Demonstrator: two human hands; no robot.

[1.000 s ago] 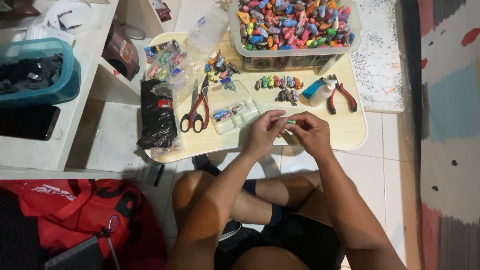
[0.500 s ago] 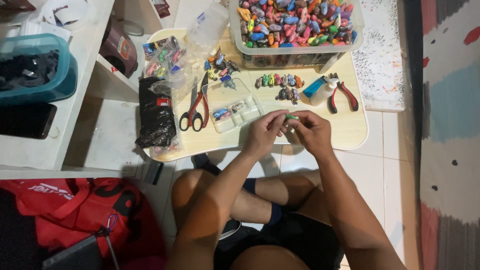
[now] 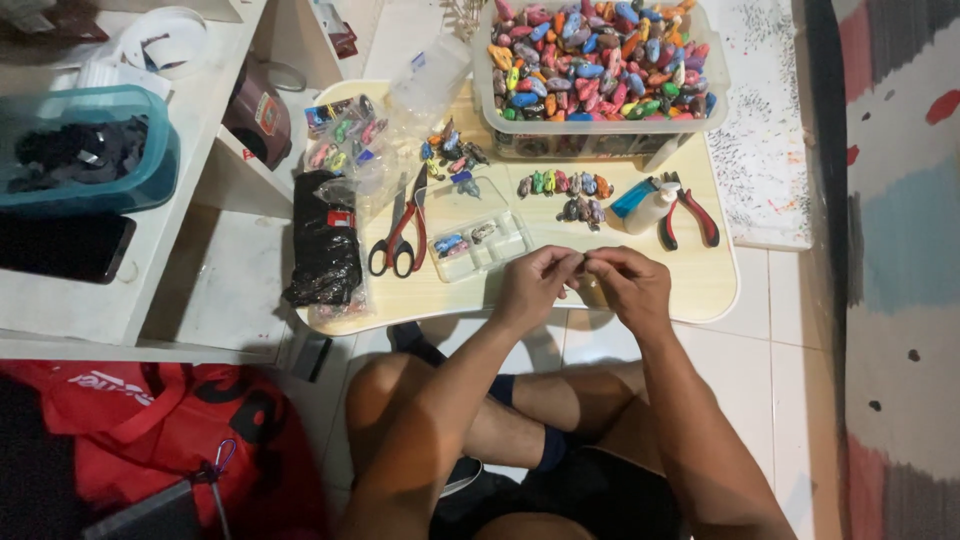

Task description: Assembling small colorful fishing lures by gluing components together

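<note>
Both hands are held together just above the near edge of the low wooden table, centre of the frame. The left hand and the right hand are curled, fingertips meeting; a small item is pinched between them, too small and too covered to be identified. The close pinch suggests fine work kept near the body, over the table so that nothing dropped is lost.

Just above the hands, a short row of small coloured pieces is laid out, apparently sorted for easy picking. A clear bin of many-coloured pieces is set at the upper centre, at the far edge of the table. A clear compartment box lies left of the hands, a few pieces in it. Red-handled scissors lie beside it, red-handled pliers at the right, both within arm's reach. A small white bottle lies by the pliers. A black bag sits on the table's left edge. A teal tub stands on the shelf, upper left.
</note>
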